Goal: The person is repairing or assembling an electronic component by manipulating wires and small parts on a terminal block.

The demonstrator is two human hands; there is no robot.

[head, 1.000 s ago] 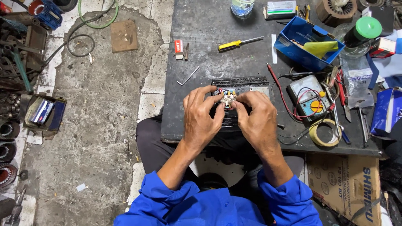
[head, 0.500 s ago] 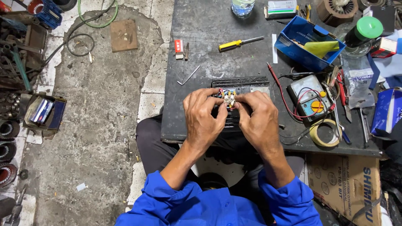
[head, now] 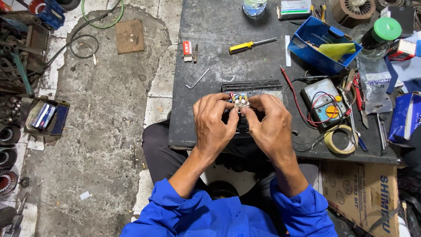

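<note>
Your dark metal bench (head: 210,30) carries: yellow screwdriver (head: 251,44), hex key (head: 197,79), blue bin (head: 322,46), multimeter w/ red leads (head: 323,102), tape roll (head: 338,139), finned black block (head: 252,85) at front edge. Bench sits on cracked concrete floor (head: 101,131).

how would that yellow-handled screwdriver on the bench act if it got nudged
The yellow-handled screwdriver looks stiff, so it would probably shift as one piece. Its rounded handle might roll a little on the flat dark bench. It seems light enough to lift easily.
</note>
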